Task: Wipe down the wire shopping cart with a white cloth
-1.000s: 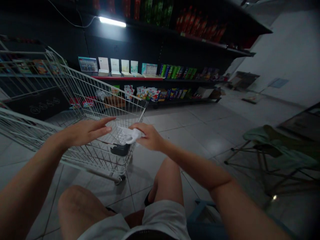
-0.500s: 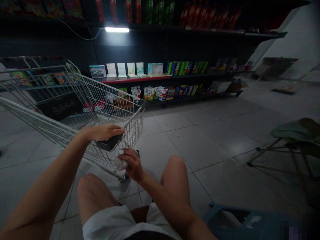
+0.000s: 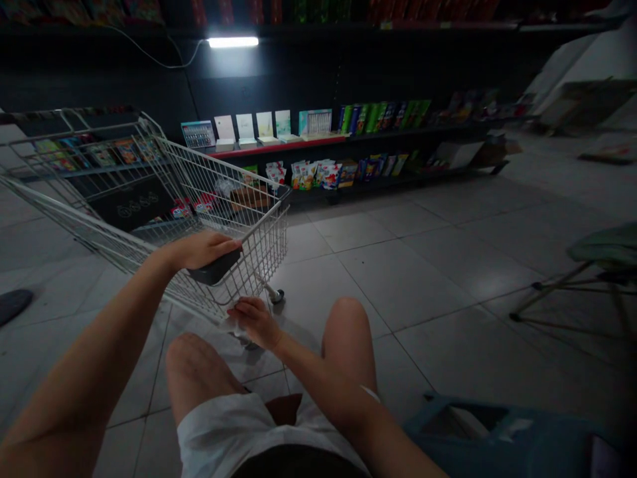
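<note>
A silver wire shopping cart (image 3: 269, 245) stands in front of me, one corner turned toward my knees. My left hand (image 3: 206, 249) is closed over the dark plastic corner piece (image 3: 215, 269) on its upper rim. Lower down, by the bottom of the wire side, my right hand (image 3: 256, 321) presses a crumpled white cloth or tissue (image 3: 229, 326) against the cart. Most of the cloth is hidden behind the fingers. A caster wheel (image 3: 277, 296) shows beneath the basket, and a dark panel (image 3: 130, 202) is fixed at its far end.
Behind the cart runs a dark shelf (image 3: 388, 136) with boxes, cans and snack bags under a lit tube lamp (image 3: 233, 42). At right stands a folding stool (image 3: 604, 255). A blue plastic stool (image 3: 423, 421) is at lower right. Part of a dark shoe (image 3: 14, 305) shows at the left edge.
My right hand has moved slightly down and left with the white cloth, along the lower wires. My left hand stays on the corner. The view has tilted down, and a shoe has appeared at left.
</note>
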The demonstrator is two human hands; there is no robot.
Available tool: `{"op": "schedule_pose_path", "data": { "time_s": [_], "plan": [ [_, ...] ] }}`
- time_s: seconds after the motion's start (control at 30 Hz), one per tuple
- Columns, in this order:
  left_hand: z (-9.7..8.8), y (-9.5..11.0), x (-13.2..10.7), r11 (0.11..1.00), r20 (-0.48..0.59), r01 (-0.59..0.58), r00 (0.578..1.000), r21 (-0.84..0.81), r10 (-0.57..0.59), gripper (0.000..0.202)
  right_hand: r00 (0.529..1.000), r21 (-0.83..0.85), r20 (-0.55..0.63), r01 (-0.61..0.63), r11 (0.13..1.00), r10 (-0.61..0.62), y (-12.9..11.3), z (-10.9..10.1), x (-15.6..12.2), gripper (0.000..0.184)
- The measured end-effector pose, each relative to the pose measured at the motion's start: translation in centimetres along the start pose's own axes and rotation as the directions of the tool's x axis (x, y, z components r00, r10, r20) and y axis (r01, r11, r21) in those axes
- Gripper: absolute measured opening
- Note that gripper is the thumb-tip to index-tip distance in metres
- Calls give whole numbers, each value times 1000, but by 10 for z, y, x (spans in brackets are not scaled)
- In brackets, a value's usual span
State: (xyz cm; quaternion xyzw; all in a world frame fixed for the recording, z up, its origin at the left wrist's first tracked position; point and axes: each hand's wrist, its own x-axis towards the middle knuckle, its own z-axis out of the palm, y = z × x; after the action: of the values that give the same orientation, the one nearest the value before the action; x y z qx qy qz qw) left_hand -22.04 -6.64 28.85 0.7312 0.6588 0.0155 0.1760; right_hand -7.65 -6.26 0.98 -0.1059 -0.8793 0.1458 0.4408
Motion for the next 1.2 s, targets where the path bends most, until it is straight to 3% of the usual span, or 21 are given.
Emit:
{"op": "schedule_pose_path", "data": {
  "time_s": [0.1, 0.17, 0.3, 0.37, 0.47, 0.5, 0.67, 0.73, 0.8, 0.87, 0.93, 1.0, 1.07, 1.1, 1.2],
  "plan": [
    [3, 2, -8, 987, -197, 60, 980, 151, -29, 49, 964, 18, -252, 88, 996, -81, -7, -30, 24, 29],
    [6, 3, -14, 991, -255, 66, 966, 115, -35, 49, 916, -3, -395, 78, 997, -73, -10, -49, 47, 36],
    [8, 2, -20, 1000, -252, 15, 968, 9, -12, 48, 915, -56, -359, 174, 983, -182, 15, -61, 91, 41],
    [9, 1, -19, 1000, -239, 12, 971, 17, -8, 46, 901, -43, -419, 101, 994, -110, 38, -57, 105, 44],
    [9, 1, -17, 999, -216, -7, 976, 34, 15, 46, 792, 46, -594, -137, 990, 137, 54, -51, 115, 49],
    [9, 1, -16, 999, -207, -21, 978, 45, 29, 46, 772, 70, -612, -161, 984, 170, 52, -52, 115, 49],
    [10, 4, -22, 988, -155, -57, 985, 140, 79, 42, 830, 57, -557, -1, 998, 33, 16, -78, 111, 53],
    [10, 3, -25, 986, -148, -64, 985, 152, 87, 37, 878, -24, -477, 43, 999, -49, 14, -94, 116, 55],
    [11, 2, -27, 985, -147, -81, 984, 155, 104, 31, 946, -105, -286, 125, 987, -150, 29, -109, 128, 53],
    [11, 1, -27, 983, -137, -101, 983, 155, 122, 26, 975, -136, -124, 169, 976, -186, 57, -122, 145, 51],
    [11, 1, -26, 982, -121, -110, 984, 154, 129, 24, 988, -149, -125, 71, 986, -91, 87, -131, 161, 52],
    [11, 1, -25, 982, -119, -106, 985, 158, 126, 23, 979, -151, -198, -90, 984, 59, 102, -136, 169, 56],
    [11, 1, -25, 981, -125, -102, 985, 162, 123, 22, 963, -148, -238, -164, 975, 126, 96, -134, 169, 58],
    [11, 1, -25, 981, -125, -103, 984, 165, 124, 22, 968, -151, -227, -142, 978, 106, 85, -131, 165, 58],
    [11, 0, -27, 981, -122, -109, 984, 163, 130, 21, 989, -162, -115, 76, 984, -95, 48, -121, 149, 55]
  ]
}}
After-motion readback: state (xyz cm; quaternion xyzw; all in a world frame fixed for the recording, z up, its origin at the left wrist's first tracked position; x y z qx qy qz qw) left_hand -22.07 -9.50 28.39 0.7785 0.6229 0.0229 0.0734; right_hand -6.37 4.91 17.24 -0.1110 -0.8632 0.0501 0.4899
